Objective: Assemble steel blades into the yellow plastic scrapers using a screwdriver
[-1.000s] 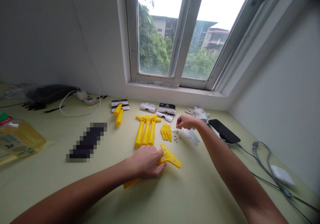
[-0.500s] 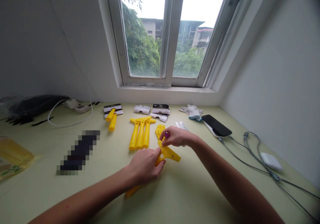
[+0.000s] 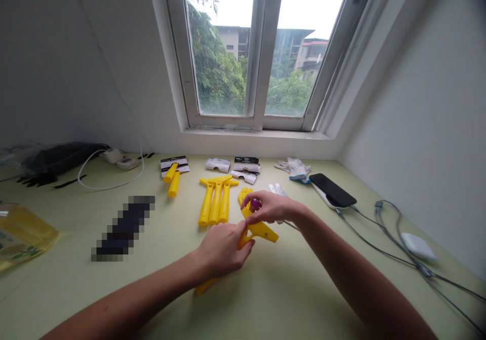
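My left hand (image 3: pixel 226 249) is closed around the handle of a yellow plastic scraper (image 3: pixel 268 232). The scraper's T-shaped head sticks out to the right, and its handle end shows below my left wrist. In my curled right hand (image 3: pixel 271 206) is what looks like a screwdriver (image 3: pixel 256 204), with a magenta handle end and a thin metal shaft beside the wrist. Thumb and fingertips of that hand pinch at the scraper head; any small part there is hidden. Behind lie small yellow pieces (image 3: pixel 243 194) and pale metal strips (image 3: pixel 279 190).
Three yellow scrapers (image 3: pixel 215 203) lie side by side, with two yellow handles (image 3: pixel 173 183) farther left. Printed cards (image 3: pixel 246 164), a glove (image 3: pixel 294 167), a phone (image 3: pixel 333 190), cables (image 3: pixel 398 244) and a white case (image 3: pixel 417 246) lie around. A yellow pouch (image 3: pixel 26 236) stands left.
My right fingertips have shifted slightly on the scraper head, and the thin shaft now shows beside my right wrist. The whole view has moved a little; both hands stay at the scraper.
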The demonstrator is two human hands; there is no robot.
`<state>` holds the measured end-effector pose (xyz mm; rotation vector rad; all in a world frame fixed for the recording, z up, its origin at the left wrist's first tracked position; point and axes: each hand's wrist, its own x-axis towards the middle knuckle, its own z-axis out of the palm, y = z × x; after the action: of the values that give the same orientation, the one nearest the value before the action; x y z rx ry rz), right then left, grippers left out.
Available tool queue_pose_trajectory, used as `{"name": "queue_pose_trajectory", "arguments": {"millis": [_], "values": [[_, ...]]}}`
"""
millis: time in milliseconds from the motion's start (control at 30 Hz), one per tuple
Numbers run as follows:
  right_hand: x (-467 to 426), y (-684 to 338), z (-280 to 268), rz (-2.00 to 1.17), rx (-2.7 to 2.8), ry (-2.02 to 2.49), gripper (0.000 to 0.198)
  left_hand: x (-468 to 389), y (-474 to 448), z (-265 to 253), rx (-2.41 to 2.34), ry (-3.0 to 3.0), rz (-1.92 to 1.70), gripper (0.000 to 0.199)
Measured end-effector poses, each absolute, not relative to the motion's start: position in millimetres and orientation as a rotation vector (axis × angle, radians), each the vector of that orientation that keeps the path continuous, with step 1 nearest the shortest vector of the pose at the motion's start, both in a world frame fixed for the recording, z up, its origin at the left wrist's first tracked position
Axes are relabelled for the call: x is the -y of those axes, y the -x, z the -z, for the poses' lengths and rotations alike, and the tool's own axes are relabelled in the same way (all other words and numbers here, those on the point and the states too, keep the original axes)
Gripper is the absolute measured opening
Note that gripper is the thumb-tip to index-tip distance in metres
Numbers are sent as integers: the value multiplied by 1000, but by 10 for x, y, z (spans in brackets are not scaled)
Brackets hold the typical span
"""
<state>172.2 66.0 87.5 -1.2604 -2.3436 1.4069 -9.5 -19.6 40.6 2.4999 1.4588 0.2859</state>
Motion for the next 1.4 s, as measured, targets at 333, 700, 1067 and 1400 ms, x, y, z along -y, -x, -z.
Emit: {"name": "queue_pose_trajectory", "arguments": {"millis": [333,700,1067,1400], "values": [[-459,-1684,-1008,-717,2625,1060,13,112,118,-450,-1270,-1993,-436,35],[-490,-1747,-972,-581,2751,1069,10,76,116,-289,-698,-1106,-607,61],[-427,-1751,-1021,-424,2622,1131,10,160,17,-293,-678,-975,-865,37],[-388,-1657,-980,-378,2583,1182,17,195,-22,-283,-843,-950,-925,56]]}}
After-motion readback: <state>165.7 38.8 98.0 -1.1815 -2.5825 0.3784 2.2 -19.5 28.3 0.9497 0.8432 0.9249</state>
